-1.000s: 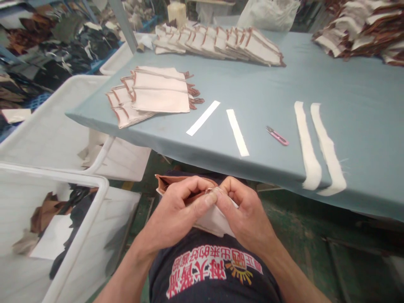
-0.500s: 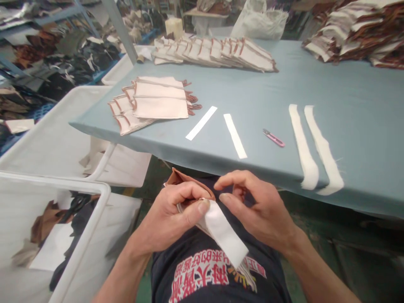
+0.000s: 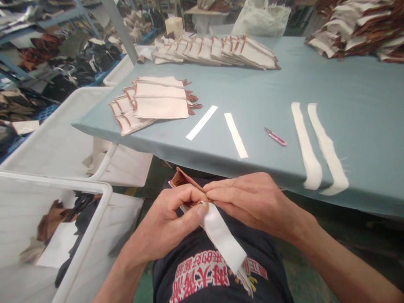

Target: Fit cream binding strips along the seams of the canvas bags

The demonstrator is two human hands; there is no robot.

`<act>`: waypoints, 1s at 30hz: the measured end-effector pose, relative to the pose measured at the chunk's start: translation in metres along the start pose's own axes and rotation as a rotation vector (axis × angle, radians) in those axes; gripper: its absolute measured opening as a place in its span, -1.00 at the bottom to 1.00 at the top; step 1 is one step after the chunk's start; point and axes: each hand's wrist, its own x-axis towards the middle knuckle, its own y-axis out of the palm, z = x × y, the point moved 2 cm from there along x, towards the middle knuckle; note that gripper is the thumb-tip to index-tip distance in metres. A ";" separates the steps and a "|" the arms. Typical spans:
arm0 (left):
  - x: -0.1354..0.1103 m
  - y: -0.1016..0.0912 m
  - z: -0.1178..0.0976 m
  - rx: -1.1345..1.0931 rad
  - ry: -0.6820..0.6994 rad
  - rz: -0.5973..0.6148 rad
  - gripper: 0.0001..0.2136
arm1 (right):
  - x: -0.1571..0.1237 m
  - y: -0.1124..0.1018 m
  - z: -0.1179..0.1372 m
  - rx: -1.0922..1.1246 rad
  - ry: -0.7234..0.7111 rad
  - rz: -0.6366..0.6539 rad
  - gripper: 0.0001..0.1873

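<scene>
Most of the brown-edged fabric piece (image 3: 181, 179) is hidden under the two hands, just below the near edge of the blue table (image 3: 252, 88); only its brown corner sticks out. The left hand (image 3: 167, 219) pinches it, thumb against fingers, along with a white strip (image 3: 224, 240) that hangs down from the pinch. The right hand (image 3: 249, 202) lies over the piece with its fingers together and touching the left fingertips; its thumb is out of sight, so I cannot tell whether it grips.

On the table's left part lies a fanned stack of cream pieces (image 3: 158, 101). Two white tapes (image 3: 202, 122) lie near its middle, then pink snips (image 3: 275, 136), then two long cream strips (image 3: 307, 147) draped over the near edge. The heap (image 3: 356, 25) at the table's far right corner is cut off.

Left of the table, a white bin (image 3: 94, 210) holds brown and dark scraps (image 3: 53, 214).
</scene>
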 end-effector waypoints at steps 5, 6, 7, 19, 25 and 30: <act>-0.009 0.002 -0.005 0.125 -0.024 -0.001 -0.81 | 0.000 0.008 -0.005 0.171 0.030 0.090 -0.85; -0.011 0.001 -0.005 0.134 -0.032 -0.009 -0.81 | 0.000 0.011 -0.007 0.231 0.048 0.090 -0.86; -0.014 0.000 -0.006 0.145 -0.038 -0.021 -0.82 | 0.001 0.014 -0.009 0.282 0.065 0.091 -0.86; -0.023 -0.011 -0.007 0.174 -0.077 -0.028 -0.83 | 0.010 0.014 -0.010 0.023 -0.038 0.205 -0.88; -0.020 -0.008 0.000 0.132 -0.018 0.008 -0.84 | 0.009 0.007 0.000 -0.056 0.005 0.244 -0.80; -0.019 -0.006 0.012 0.030 -0.024 0.020 -0.80 | 0.007 0.007 0.001 0.022 0.057 0.272 -0.83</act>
